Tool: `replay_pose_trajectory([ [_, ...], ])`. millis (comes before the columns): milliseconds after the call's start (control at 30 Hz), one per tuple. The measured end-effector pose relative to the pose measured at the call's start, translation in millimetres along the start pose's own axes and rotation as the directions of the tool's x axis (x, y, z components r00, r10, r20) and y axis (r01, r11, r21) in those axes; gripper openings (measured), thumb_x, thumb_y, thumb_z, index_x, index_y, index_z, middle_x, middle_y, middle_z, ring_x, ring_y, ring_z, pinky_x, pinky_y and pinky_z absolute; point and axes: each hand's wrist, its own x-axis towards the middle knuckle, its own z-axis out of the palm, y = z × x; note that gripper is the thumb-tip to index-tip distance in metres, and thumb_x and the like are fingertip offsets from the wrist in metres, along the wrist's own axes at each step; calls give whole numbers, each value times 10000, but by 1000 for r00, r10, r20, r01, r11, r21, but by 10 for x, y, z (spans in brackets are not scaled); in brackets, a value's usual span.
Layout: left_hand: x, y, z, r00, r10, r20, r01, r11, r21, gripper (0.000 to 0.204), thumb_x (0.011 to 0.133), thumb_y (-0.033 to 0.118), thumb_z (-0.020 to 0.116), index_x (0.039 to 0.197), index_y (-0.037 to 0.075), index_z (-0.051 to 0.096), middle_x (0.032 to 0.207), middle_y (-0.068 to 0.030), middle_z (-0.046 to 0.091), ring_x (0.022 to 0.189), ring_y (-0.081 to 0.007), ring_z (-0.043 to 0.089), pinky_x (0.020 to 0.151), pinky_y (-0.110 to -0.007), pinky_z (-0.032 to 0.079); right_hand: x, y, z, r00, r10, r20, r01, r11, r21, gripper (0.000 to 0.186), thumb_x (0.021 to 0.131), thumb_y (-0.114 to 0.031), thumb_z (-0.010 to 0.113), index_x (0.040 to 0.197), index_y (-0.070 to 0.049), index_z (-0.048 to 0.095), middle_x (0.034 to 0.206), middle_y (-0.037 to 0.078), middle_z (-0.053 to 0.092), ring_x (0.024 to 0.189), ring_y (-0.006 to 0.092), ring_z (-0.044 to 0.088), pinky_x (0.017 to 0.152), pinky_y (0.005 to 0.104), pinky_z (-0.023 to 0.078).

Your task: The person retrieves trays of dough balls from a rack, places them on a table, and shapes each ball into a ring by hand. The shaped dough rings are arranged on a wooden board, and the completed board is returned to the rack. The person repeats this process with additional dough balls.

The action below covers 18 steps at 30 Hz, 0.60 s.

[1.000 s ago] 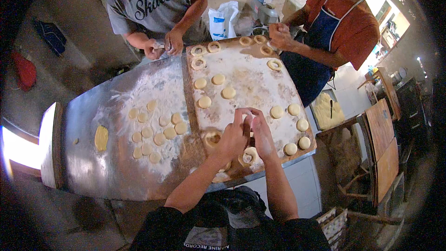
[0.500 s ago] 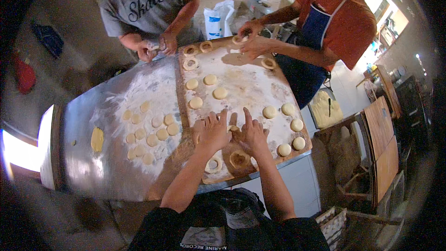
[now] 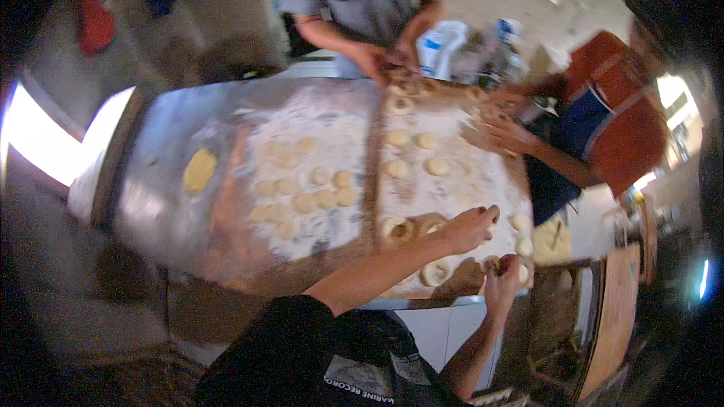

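Observation:
My left hand (image 3: 473,229) reaches across the floured wooden board (image 3: 471,192) with its fingers bent, beside a pale patch that may be a dough ball; motion blurs the fingertips. Closer to me, my right hand (image 3: 502,280) is closed at the board's front right, its fingers curled round something small and brownish that I cannot make out. Next to it stand round dough balls (image 3: 525,248) along the right edge. A dough ring (image 3: 436,273) lies at the front edge, left of my right hand, and another dough ring (image 3: 397,231) lies behind my left forearm.
Several dough balls (image 3: 305,203) rest on the floured metal table (image 3: 162,203) at left, near a flat yellow piece (image 3: 200,171). Opposite, one co-worker's hands (image 3: 392,60) work at the board's far edge; another's hands (image 3: 507,122) are at far right. A wooden panel (image 3: 615,316) stands right.
Both my hands have moved right across the board; the right one has gone from pointing fingers to curled ones. The whole view has swung, so the table sits further right in the picture.

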Motion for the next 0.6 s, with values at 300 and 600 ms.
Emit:
replay_pose_trajectory([
  [300,-3213,-544,-1651,846,-475,-242,529,805,270,397,808,69,625,1196,3,578,1064,-258,638,1053,-421,623,912,-492,502,-444,-2210,2339,487,-412,770,397,890,225,359,830,-239,753,1141,-75,683,1071,155,704,956,281,686,845,376,530],
  [600,-3802,-708,-2101,751,-427,-503,566,809,158,363,886,122,676,1208,-5,568,1047,-233,650,1005,-394,648,847,-477,550,-1034,-2621,3141,629,-450,634,580,815,4,305,855,-309,727,1031,-70,654,996,152,666,960,352,650,832,459,522],
])
